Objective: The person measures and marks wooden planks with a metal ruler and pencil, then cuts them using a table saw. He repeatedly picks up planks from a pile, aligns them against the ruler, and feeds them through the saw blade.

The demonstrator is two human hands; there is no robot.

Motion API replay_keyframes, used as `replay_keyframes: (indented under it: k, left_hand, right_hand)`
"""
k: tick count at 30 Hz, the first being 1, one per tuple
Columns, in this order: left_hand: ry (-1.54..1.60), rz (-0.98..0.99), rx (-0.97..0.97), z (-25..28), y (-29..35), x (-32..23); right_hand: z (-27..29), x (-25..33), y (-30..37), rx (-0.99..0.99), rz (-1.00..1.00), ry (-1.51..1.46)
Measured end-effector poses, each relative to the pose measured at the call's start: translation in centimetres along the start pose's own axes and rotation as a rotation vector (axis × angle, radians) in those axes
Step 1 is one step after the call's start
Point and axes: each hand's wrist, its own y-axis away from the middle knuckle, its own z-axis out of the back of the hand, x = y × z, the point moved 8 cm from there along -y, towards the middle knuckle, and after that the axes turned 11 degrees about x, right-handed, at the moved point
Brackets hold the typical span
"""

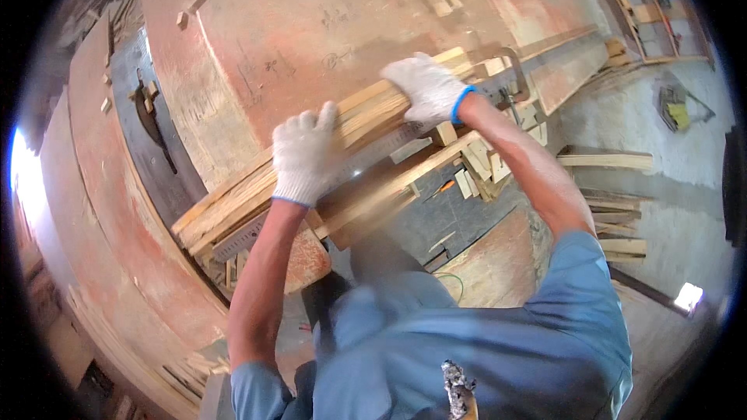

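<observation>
A bundle of long wooden strips [233, 198] lies slantwise along the near edge of a worn reddish bench [288, 39]. My left hand [303, 157], in a white knitted glove, grips the bundle left of its middle, thumb side toward the far edge. Farther right, my right hand [428, 92] wears a matching glove with a blue cuff and is closed over the same strips. The strips' undersides and my fingertips on the far side are partly hidden. Just below the bundle runs a metal rail with ruler markings [241, 238].
A circular saw blade [148, 115] rises from a dark metal plate at the left. A C-clamp [517, 78] stands beyond my right hand. Offcuts [476, 163] and an orange-handled tool [443, 188] lie below the bench edge. Stacked boards [622, 222] are at the right.
</observation>
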Motion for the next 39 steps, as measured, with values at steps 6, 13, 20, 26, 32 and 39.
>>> replay_keyframes:
  k: [6, 13, 20, 26, 32, 39]
  left_hand:
    - [0.081, -0.108, -0.152, -1.5, -2.7, -2.5]
    - [0.077, -0.043, -0.03, -3.4, -5.9, -3.0]
    - [0.084, -0.023, 0.081, -3.4, -5.6, -3.1]
    - [0.152, -0.038, 0.08, -2.7, -5.7, -3.5]
    - [0.176, -0.042, -0.035, -3.0, -5.7, -3.2]
    - [0.096, -0.026, 0.041, -2.5, -6.0, -2.7]
  right_hand:
    - [-4.6, -7.7, 1.8, -0.104, -0.029, -0.128]
    - [-5.6, -11.5, 0.7, -0.15, -0.077, -0.204]
    - [-6.8, -12.6, 0.6, -0.169, -0.107, -0.187]
    - [-6.7, -12.3, 1.4, -0.301, -0.135, -0.201]
    - [-5.5, -10.0, 0.6, -0.461, -0.076, -0.175]
    - [-7.3, -10.9, -1.3, -0.546, -0.038, -0.194]
